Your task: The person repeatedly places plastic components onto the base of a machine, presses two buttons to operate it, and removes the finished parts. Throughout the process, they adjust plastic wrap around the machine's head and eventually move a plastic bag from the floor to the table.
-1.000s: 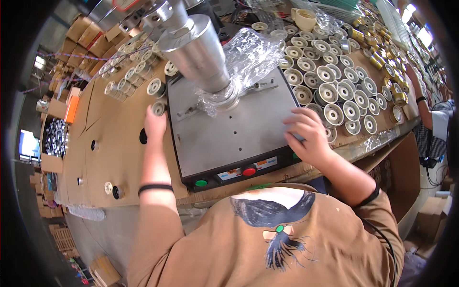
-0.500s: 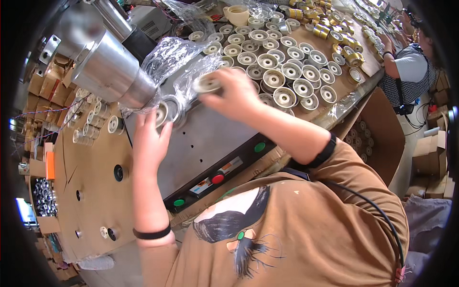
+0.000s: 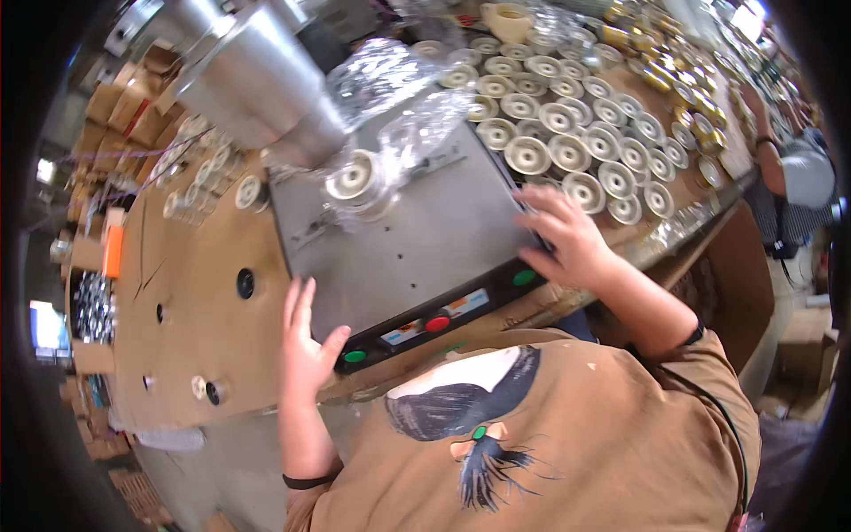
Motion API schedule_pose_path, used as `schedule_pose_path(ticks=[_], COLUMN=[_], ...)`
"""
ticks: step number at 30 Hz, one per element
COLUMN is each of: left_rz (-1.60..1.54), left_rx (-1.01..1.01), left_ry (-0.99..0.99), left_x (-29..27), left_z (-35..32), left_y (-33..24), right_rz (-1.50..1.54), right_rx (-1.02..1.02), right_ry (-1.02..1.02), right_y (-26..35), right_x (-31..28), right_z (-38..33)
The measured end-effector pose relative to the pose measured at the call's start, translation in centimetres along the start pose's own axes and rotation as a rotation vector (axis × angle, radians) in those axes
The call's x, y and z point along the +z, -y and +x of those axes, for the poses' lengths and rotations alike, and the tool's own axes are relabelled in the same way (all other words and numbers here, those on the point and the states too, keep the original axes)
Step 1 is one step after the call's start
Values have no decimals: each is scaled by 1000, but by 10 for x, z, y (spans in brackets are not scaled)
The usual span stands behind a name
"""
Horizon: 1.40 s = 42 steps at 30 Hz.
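While both hands rest at the front corners of the grey machine plate in the middle of the frame, neither grip holds anything. The left hand lies open at the lower left, fingers stretched up along the plate's edge, thumb just beside the left green button. The right hand, right of centre, is spread palm down over the plate's right corner, near the right green button; its grip is open too. Between the two green buttons sits a red button on the black front panel.

On the plate, at upper centre, a cream metal ring lies under the steel cylinder that slants in from the upper left. Crumpled clear plastic wrap lies around and behind the ring, partly veiling it. Rows of similar cream rings crowd the table at the upper right, just beyond the right hand. A cardboard sheet with round holes covers the left side, with a few small rings along its upper part. Another person's arm shows at the far right edge.
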<state>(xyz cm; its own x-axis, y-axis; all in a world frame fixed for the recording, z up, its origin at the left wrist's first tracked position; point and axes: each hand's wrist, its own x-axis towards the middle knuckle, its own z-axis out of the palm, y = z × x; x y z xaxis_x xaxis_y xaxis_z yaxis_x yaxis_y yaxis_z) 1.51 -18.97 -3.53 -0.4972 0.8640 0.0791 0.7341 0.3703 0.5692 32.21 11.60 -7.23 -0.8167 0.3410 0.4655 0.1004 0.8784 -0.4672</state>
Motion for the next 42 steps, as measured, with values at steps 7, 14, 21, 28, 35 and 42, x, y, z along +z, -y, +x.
schedule_pose_path(ticks=[7,14,21,28,35,42], left_rz=[113,70,-1,59,194,363], left_rx=[-107,-235,-121,243,160,197], left_ry=[-176,-386,-508,-141,121,246], left_x=[-21,-21,-5,8,27,-1], left_z=[102,242,201,139,167,60], left_y=[51,201,114,-34,-82,-39], right_rz=[-58,50,38,99,-402,-198], right_rx=[70,49,47,170,623,-83], right_ry=[202,26,-37,-201,-115,233], right_y=[28,24,33,20,-105,-37], right_x=[19,33,87,51,0,-6], right_z=[-11,34,172,149,120,42])
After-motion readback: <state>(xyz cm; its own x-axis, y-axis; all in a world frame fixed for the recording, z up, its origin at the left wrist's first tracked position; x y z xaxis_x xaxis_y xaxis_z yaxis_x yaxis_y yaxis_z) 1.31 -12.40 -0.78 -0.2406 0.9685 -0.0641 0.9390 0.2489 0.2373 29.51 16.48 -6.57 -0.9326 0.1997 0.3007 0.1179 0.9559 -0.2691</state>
